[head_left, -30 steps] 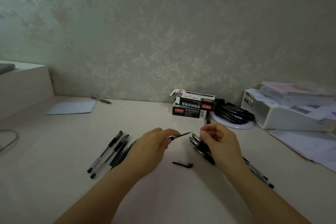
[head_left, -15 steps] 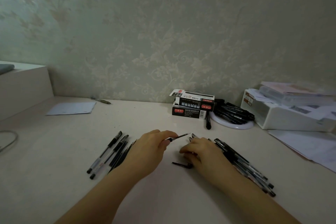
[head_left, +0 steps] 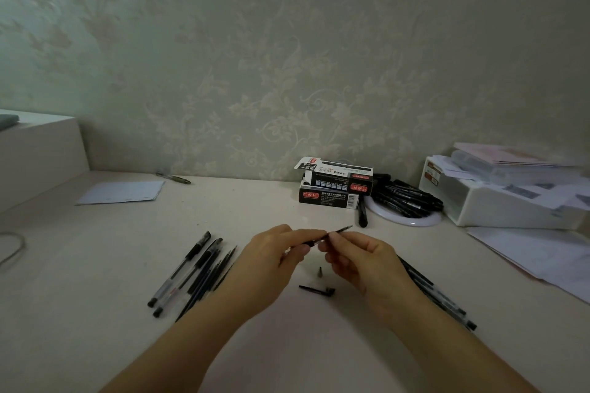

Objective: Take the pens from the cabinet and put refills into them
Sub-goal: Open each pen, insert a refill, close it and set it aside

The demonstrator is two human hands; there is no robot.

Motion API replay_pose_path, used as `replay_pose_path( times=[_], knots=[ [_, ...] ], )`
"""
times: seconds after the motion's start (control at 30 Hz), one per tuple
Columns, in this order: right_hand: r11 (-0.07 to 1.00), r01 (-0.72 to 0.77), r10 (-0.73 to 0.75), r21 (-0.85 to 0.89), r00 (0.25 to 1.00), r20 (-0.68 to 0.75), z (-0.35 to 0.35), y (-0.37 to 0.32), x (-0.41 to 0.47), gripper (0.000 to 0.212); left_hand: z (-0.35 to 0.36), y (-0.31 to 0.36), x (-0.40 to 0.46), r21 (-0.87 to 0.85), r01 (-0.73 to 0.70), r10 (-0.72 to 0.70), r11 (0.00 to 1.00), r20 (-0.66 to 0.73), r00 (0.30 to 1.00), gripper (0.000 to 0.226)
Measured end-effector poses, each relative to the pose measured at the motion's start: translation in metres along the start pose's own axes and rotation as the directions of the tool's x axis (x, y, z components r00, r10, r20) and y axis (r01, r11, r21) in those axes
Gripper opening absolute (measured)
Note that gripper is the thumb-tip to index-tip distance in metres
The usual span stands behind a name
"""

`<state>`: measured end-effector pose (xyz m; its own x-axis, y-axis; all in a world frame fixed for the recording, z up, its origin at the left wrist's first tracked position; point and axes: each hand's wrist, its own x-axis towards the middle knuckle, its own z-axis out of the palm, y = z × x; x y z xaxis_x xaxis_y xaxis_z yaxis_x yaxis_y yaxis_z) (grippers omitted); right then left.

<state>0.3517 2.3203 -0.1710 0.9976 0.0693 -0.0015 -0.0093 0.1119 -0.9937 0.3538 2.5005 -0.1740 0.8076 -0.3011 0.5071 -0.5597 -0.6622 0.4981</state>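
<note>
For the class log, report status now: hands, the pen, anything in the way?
Left hand grips pen; right hand pinches refill sticking out of it. Small tip piece and black clip loose on desk below. Nothing blocking.

pale green floral wallpaper, cream desk, black pens, black/white/red boxes.

Single head view, looking forward and down across desk toward wall, hands near
</note>
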Motion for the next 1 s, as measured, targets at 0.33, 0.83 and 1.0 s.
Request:
replay_pose_path(
  times=[0.33, 0.83, 1.0],
  knots=[
    [0.666, 0.292, -0.61, -0.687, 0.743, -0.275, -0.057, -0.025, 0.018, 0.008, -0.004, -0.01, -0.001, 0.085, 0.113, -0.108, 0.99, -0.062, 0.992, 0.023],
    [0.364, -0.098, -0.341, -0.926, 0.911, -0.231, -0.09, -0.001, 0.027, 0.014, -0.032, -0.024, -0.002, 0.37, 0.414, -0.416, 0.832, -0.078, 0.906, 0.022],
    [0.337, -0.1, -0.339, -0.936, 0.915, -0.22, -0.089, -0.002, 0.027, 0.019, -0.04, -0.023, -0.004, 0.429, 0.412, -0.463, 0.804, 0.016, 0.886, 0.026]
  ],
)
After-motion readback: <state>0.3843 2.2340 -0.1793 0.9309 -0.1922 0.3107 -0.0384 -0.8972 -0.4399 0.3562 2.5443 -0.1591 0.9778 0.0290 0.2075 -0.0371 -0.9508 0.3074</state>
